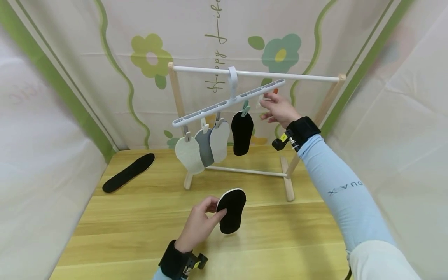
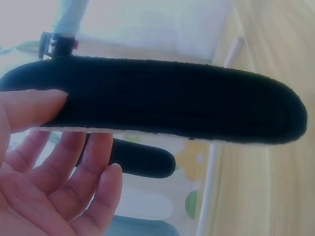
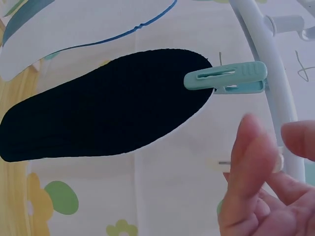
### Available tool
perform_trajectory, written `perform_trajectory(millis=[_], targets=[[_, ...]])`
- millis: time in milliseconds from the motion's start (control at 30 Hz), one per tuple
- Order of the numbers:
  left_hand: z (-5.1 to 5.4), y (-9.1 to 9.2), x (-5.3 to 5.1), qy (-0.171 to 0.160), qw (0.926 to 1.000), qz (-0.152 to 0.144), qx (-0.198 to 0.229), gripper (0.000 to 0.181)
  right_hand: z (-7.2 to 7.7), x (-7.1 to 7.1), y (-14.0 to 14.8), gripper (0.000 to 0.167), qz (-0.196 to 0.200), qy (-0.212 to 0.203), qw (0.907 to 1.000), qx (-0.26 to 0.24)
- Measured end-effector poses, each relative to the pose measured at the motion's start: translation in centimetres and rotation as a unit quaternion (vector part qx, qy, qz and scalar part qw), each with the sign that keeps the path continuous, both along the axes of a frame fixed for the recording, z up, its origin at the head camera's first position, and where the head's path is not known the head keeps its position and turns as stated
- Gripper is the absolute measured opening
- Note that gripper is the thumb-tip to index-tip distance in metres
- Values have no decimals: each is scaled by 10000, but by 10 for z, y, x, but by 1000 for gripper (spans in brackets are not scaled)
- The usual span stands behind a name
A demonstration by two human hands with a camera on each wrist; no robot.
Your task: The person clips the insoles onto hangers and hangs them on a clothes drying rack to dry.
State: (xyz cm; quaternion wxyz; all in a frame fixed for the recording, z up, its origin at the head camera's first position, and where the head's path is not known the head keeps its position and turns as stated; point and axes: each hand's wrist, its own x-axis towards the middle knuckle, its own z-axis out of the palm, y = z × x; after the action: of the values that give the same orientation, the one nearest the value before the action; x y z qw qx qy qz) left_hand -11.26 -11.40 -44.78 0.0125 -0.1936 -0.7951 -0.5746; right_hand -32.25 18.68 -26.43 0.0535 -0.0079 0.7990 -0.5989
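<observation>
My left hand (image 1: 201, 221) pinches a black insole (image 1: 232, 210) with a pale edge, thumb on its dark face and fingers behind. Up at the right end of the light grey clip hanger (image 1: 206, 111), my right hand (image 1: 280, 109) has thumb and forefinger apart, beside a white clip (image 3: 225, 163). An orange clip (image 1: 275, 91) shows just behind that hand. Left of it, a teal clip (image 3: 226, 78) holds another black insole (image 1: 242, 134). Further left hang a white insole (image 1: 189, 155), a grey insole (image 1: 205, 147) and a blue-edged pale insole (image 1: 220, 140), each on a clip.
The hanger hooks over the white top bar (image 1: 297, 76) of a wooden-legged rack. A loose black insole (image 1: 129, 173) lies on the wooden table (image 1: 140, 233) at left. A printed flowered curtain (image 1: 196, 31) stands behind, with pale walls on both sides.
</observation>
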Motion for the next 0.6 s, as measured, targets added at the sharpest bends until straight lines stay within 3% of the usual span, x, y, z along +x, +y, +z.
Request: perform_trajectory(millis=[300, 600], targets=[[-2, 9, -7, -105, 9998, -160, 20, 15, 0, 6, 5, 52, 292, 53, 9992, -274], [-4, 24, -11, -210, 9988, -375, 223, 14, -1, 9, 0, 52, 299, -179, 9958, -842]])
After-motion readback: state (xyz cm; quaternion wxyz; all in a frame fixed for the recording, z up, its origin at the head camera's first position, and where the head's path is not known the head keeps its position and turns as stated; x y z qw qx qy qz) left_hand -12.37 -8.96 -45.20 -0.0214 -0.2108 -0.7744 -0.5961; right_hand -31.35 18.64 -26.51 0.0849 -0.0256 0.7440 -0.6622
